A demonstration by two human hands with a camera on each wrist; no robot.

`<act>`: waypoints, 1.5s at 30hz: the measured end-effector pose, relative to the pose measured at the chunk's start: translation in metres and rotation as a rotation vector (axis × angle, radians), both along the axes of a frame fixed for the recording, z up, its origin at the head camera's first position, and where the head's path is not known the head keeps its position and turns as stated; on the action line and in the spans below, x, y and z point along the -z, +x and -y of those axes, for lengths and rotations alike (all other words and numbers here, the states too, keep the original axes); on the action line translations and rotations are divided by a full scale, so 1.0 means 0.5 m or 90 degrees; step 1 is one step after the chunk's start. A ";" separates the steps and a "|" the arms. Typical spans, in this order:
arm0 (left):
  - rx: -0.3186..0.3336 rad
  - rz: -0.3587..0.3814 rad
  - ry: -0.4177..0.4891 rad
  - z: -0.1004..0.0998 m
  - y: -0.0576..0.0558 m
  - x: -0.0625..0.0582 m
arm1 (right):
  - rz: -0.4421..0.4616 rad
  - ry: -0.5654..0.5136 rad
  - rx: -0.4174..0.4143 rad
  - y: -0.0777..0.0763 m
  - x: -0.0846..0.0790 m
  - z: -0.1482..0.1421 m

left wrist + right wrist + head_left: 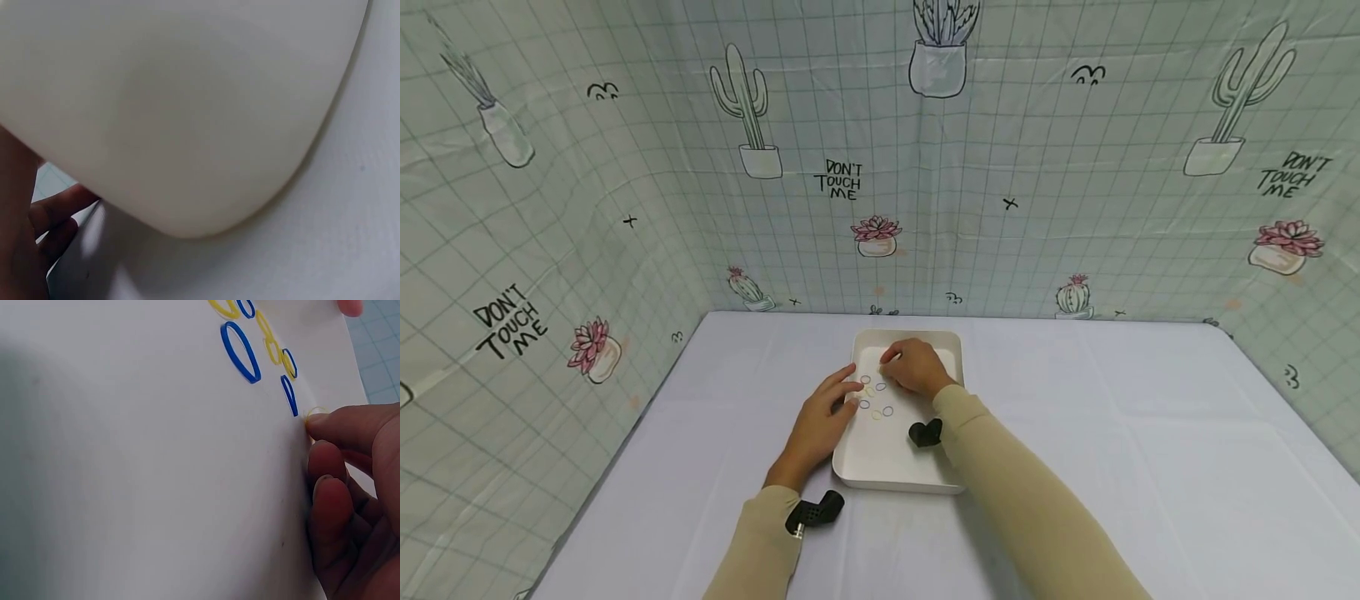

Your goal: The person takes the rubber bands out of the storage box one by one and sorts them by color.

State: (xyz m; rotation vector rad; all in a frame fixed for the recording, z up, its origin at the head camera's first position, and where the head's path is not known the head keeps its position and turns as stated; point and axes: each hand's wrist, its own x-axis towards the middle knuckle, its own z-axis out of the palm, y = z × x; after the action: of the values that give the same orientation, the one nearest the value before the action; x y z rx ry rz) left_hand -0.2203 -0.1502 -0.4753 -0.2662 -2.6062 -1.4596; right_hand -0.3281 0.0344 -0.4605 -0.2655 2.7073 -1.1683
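A white rectangular tray point(880, 454) lies on the table, with several small blue and yellow rubber bands in it. My right hand point(916, 367) reaches over the tray's far part, fingers curled down. In the right wrist view its thumb and fingertips pinch a thin yellow rubber band point(317, 409), partly hidden by the fingers. Nearby lie a blue rubber band point(240, 352) and a yellow rubber band point(263, 325). My left hand point(822, 421) rests at the tray's left rim, fingers extended over the edge. The tray's wall point(187, 144) fills most of the left wrist view.
A white cloth covers the table point(1097, 450). Behind and to the left hangs a checked curtain point(970, 150) printed with cacti. Each sleeve carries a black wrist camera, the left one point(816, 510) just outside the tray's near left corner.
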 end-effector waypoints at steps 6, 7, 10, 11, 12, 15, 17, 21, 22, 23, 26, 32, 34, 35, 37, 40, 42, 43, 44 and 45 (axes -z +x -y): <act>0.002 -0.004 -0.003 -0.003 -0.002 0.001 | -0.010 0.009 -0.004 0.004 -0.007 -0.005; 0.002 -0.006 -0.003 -0.003 -0.002 0.001 | -0.011 0.007 -0.003 0.005 -0.009 -0.006; 0.003 -0.003 0.000 -0.003 -0.001 0.001 | 0.002 -0.007 0.002 0.008 -0.015 -0.008; 0.002 -0.001 0.001 -0.003 0.000 0.001 | 0.009 -0.014 0.003 0.009 -0.016 -0.008; 0.002 0.000 0.002 -0.003 0.000 0.001 | 0.011 -0.019 0.003 0.010 -0.017 -0.008; -0.001 0.003 0.003 -0.002 0.001 0.002 | 0.023 -0.050 0.009 0.014 -0.021 -0.009; -0.002 0.001 0.002 -0.002 -0.001 0.003 | 0.027 -0.079 0.019 0.013 -0.023 -0.011; -0.003 -0.001 0.001 -0.002 -0.002 0.002 | 0.036 -0.126 0.035 0.008 -0.019 -0.017; -0.005 0.001 0.002 -0.001 -0.002 0.002 | 0.037 -0.133 0.037 0.007 -0.018 -0.018; -0.006 0.003 0.004 -0.001 0.000 0.002 | 0.038 -0.140 0.038 0.007 -0.016 -0.018; -0.006 0.006 0.004 0.000 0.002 0.003 | 0.037 -0.150 0.037 0.005 -0.013 -0.018; -0.001 -0.004 0.009 -0.003 0.000 0.001 | 0.032 -0.162 0.040 0.003 -0.014 -0.021; 0.000 -0.006 0.015 -0.004 0.000 -0.001 | 0.029 -0.165 0.042 0.003 -0.016 -0.021; -0.001 -0.005 0.017 -0.005 0.000 -0.001 | 0.029 -0.165 0.042 0.004 -0.018 -0.021; -0.002 -0.001 0.019 -0.005 0.000 0.000 | 0.028 -0.166 0.041 0.005 -0.020 -0.021; -0.005 0.003 0.019 -0.005 0.001 0.001 | 0.030 -0.172 0.040 0.005 -0.020 -0.020; -0.006 0.005 0.019 -0.005 0.001 0.001 | 0.029 -0.174 0.039 0.004 -0.020 -0.019; -0.007 0.006 0.020 -0.005 0.001 0.001 | 0.030 -0.176 0.037 0.004 -0.021 -0.018; -0.008 0.006 0.021 -0.004 0.002 0.001 | 0.030 -0.177 0.035 0.003 -0.022 -0.016; -0.009 0.004 0.022 -0.003 0.002 0.001 | 0.028 -0.179 0.032 0.003 -0.023 -0.015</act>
State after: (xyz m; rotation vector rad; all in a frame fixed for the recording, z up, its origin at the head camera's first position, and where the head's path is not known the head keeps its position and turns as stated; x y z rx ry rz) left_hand -0.2194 -0.1485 -0.4758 -0.2390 -2.5805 -1.5019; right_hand -0.3268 0.0418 -0.4491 -0.2065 2.5214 -1.5515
